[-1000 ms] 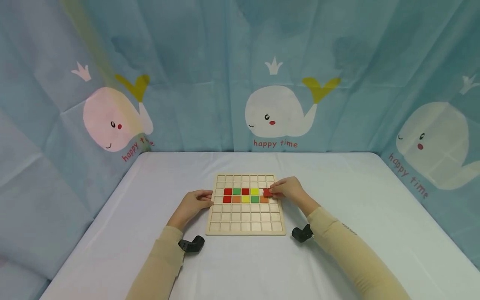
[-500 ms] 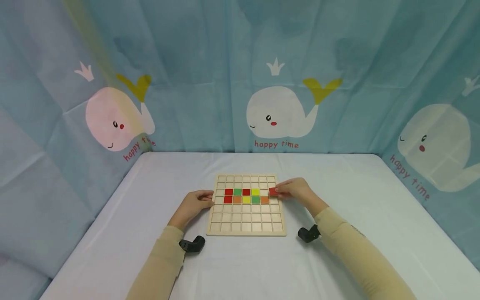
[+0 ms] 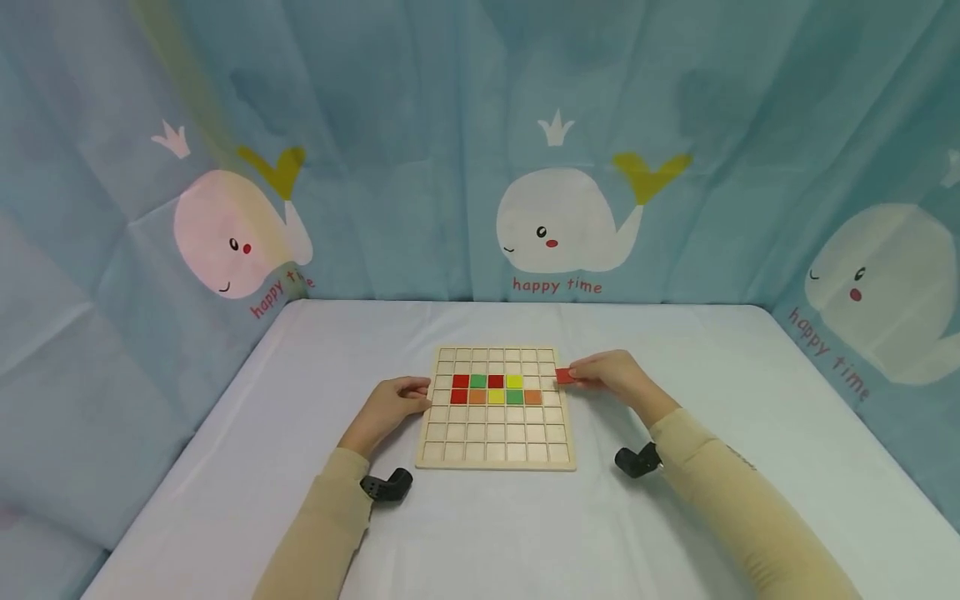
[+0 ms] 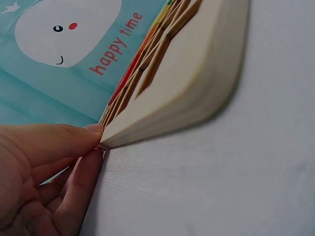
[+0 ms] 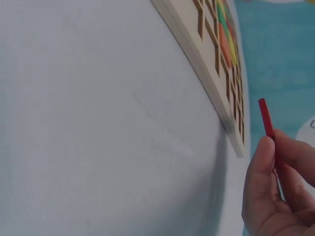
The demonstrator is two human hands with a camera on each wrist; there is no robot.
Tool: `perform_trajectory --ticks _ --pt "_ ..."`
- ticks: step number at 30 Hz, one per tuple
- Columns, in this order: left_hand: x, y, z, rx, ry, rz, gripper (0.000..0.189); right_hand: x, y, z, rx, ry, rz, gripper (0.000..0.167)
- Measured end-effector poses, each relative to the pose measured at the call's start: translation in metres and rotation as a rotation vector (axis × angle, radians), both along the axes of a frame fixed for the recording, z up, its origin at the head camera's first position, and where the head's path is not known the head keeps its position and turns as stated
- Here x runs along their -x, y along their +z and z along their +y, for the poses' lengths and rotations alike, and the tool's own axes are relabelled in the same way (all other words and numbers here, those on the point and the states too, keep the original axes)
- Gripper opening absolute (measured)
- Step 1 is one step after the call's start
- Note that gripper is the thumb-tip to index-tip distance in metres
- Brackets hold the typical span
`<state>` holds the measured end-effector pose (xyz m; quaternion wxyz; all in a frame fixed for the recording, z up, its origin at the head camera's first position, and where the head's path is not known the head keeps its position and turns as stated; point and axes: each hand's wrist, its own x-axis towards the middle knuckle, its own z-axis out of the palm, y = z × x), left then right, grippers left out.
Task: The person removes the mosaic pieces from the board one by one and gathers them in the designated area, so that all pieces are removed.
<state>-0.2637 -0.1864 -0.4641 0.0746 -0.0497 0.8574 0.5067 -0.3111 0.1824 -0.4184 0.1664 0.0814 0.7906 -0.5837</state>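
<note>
A square wooden grid board [image 3: 496,432] lies on the table. Its left edge is pinched by my left hand [image 3: 384,408]; in the left wrist view the thumb [image 4: 64,140] is on top and fingers reach underneath. Two adjoining rows of coloured square tiles sit in the grid: the upper holds red, green, dark red and yellow [image 3: 514,382], the lower red, orange, yellow, green and orange [image 3: 532,397]. My right hand [image 3: 613,377] pinches a red tile [image 3: 563,376] between thumb and fingertips. That tile is above the table by the board's right edge, apart from it in the right wrist view [image 5: 265,118].
A white cloth covers the table [image 3: 480,533]. Blue curtains [image 3: 405,208] with printed whales surround its back and sides. Black wrist devices [image 3: 386,485] sit on both beige sleeves [image 3: 720,483].
The right hand, gripping the red tile, has moved right from over the upper tile row to the board's right edge. The left hand stays at the left edge.
</note>
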Motion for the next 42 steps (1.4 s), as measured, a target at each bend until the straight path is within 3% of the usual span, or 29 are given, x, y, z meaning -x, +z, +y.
perform_trajectory --ticks 7,19,33,42 --pt "0.004 0.003 0.000 0.011 -0.003 -0.009 0.046 0.003 0.009 0.015 -0.080 -0.014 -0.025 0.038" --pt "0.001 0.000 0.001 0.007 -0.004 -0.007 0.044 0.004 0.014 0.038 -0.174 -0.029 -0.060 0.044" --pt "0.004 0.001 0.001 0.015 0.006 -0.010 0.046 0.012 0.012 0.041 -0.122 -0.088 -0.099 0.047" --pt "0.003 0.002 0.002 0.020 0.006 -0.007 0.047 0.018 0.005 0.045 0.003 -0.101 -0.113 0.050"
